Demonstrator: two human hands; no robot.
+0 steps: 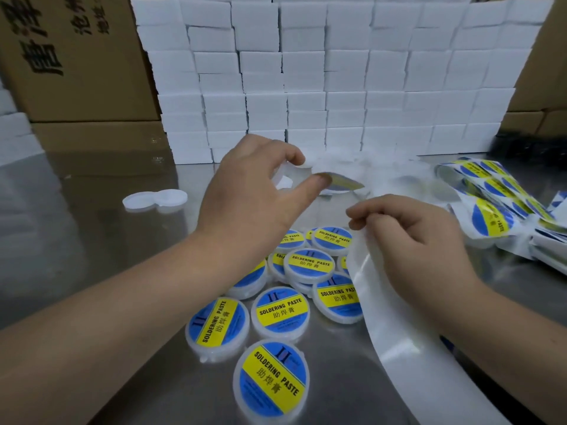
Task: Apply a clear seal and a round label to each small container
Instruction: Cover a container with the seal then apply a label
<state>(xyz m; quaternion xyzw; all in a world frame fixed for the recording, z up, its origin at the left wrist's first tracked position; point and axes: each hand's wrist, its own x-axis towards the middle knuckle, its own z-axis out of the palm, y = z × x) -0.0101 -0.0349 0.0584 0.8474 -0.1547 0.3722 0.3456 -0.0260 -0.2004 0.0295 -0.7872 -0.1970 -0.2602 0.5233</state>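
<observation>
Before stacked boxes (pixel 306 72), over labelled containers (pixel 308 265), left hand (pixel 251 191) pinches round label (pixel 343 183), right hand (pixel 411 228) pinches backing strip (pixel 383 302).

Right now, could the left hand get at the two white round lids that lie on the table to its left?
Probably yes: only bare table lies between the left hand and the lids. But its fingers pinch a round label, so it would first have to free itself.

"SOLDERING PASTE" above "助焊膏" on the yellow band of round labels (pixel 280 311), on containers (pixel 277 335) below the fingers (pixel 366 210). "PASTE" on label strip (pixel 491 216), right of fingers. Large rotated Chinese characters on cardboard box (pixel 76 72), upper left; not reliably legible.
</observation>
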